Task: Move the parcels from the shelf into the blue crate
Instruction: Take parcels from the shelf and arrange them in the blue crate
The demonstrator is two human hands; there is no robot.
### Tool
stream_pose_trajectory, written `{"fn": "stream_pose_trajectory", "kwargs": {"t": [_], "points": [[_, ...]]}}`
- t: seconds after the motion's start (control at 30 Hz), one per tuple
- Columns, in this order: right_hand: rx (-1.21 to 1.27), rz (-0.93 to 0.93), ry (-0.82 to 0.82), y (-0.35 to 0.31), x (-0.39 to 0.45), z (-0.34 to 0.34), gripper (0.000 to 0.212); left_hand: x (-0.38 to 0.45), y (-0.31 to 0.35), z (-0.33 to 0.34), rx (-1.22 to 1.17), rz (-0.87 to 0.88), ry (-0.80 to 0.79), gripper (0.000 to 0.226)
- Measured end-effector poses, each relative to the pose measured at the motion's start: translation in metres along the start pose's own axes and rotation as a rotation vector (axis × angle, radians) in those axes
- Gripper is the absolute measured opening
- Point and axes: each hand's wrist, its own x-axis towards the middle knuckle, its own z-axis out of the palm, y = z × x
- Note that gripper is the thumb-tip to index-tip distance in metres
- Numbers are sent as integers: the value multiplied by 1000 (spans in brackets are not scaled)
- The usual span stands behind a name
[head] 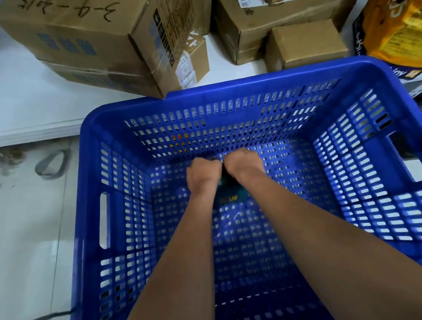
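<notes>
Deep inside the blue crate [225, 102], near its far wall, the left hand [201, 176] and right hand [241, 166] meet with fingers curled over a small dark parcel [229, 196] lying on the crate floor; I judge it is just being set down, though whether either hand truly grips it I cannot tell. Beyond the crate's far rim, several cardboard boxes [87, 38] sit on the white shelf [21, 100], so most of the job remains. The parcel is mostly hidden by the wrists, its yellow label blurred.
</notes>
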Motion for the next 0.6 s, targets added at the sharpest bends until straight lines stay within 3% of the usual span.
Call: {"fn": "stream_pose_trajectory", "kwargs": {"t": [0.1, 0.17, 0.27, 0.4, 0.6], "points": [[37, 147, -59, -1, -3, -6, 44, -1, 0, -3, -137, -146, -59, 12], [70, 179, -120, -1, 0, -8, 47, -3, 0, -4, -170, -203, -88, 22], [154, 182, -210, 2, 6, -8, 45, -1, 1, -5, -256, -314, -93, 38], [396, 233, -305, 8, 7, -8, 34, 18, -5, -1, -401, -517, -235, 45], [519, 484, -423, 18, 11, -9, 55, 33, -22, -3, -533, -681, -381, 49]]}}
